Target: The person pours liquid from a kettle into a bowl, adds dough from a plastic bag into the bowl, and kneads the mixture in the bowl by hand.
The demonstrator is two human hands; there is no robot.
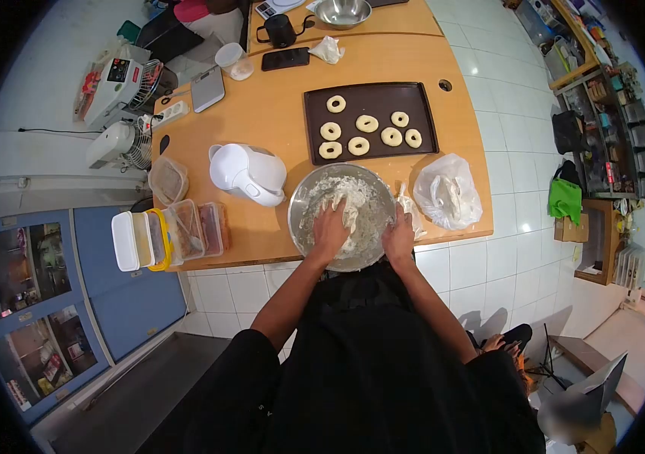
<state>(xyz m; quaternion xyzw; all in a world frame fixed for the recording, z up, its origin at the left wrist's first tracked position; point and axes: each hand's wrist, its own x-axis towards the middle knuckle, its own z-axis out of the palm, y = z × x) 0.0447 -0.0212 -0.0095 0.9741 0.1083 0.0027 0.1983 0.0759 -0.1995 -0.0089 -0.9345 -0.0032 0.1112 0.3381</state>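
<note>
A steel mixing bowl (301, 240) stands at the table's front edge, close to my body. Inside it lies shaggy, floury dough (351, 198), with loose flour around it. My left hand (330, 230) reaches into the bowl, its fingers pressed into the sticky dough and partly covered by it. On the right side, my right hand (397, 239) grips the bowl's rim. Just beyond the bowl is a dark baking tray (372, 94) bearing several pale dough rings (367, 123).
A white electric kettle (247, 174) stands left of the bowl, with several plastic containers (186, 231) beyond it. A plastic bag (450, 193) lies to the right. Farther back are a phone (285, 59), a scale (207, 89) and a black jug (280, 31). Another person sits at lower right.
</note>
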